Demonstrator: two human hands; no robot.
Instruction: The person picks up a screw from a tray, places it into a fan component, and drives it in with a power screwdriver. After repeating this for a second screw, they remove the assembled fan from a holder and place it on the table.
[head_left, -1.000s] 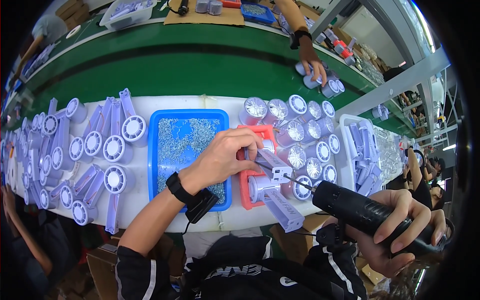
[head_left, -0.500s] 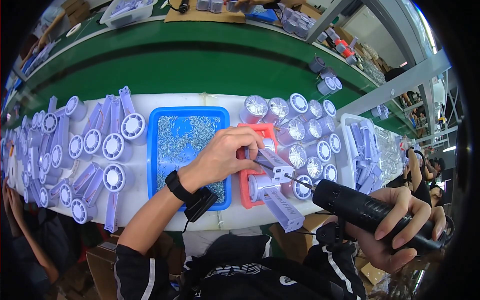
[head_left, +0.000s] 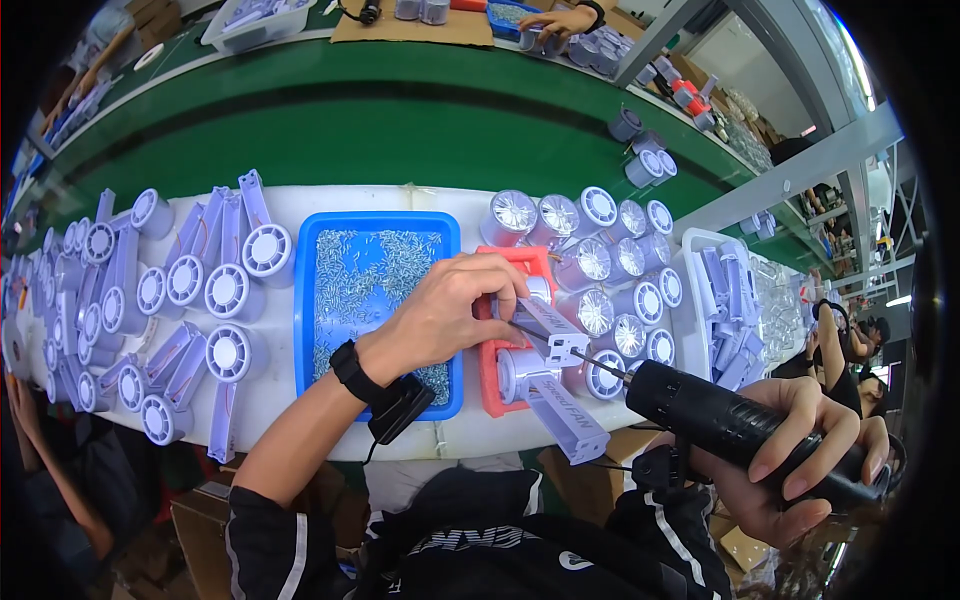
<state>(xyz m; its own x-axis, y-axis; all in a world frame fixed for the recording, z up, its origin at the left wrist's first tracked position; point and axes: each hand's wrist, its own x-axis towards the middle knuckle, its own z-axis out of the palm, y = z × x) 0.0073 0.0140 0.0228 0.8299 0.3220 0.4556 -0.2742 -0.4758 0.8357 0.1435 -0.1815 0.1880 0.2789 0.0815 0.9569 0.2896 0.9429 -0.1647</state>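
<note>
Beyond the far edge of the white worktop (head_left: pixel 276 402) runs a broad green surface (head_left: pixel 350 130), smooth and crossed by a darker band. A pale rail (head_left: pixel 180 98) borders its far side. Past the worktop's far right corner, a grey metal beam (head_left: pixel 800 170) slants up to a grey frame (head_left: pixel 775 60), with a bright strip light (head_left: pixel 848 50) beside it. Cardboard boxes (head_left: pixel 155 22) stack beyond the far left corner; another carton (head_left: pixel 200 530) sits below the near edge.

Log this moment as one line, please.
Left hand: holding upper lilac handle | Right hand: gripping black screwdriver, bit at handle's end | Nearby: red holder, blue tray of small metal parts
</note>
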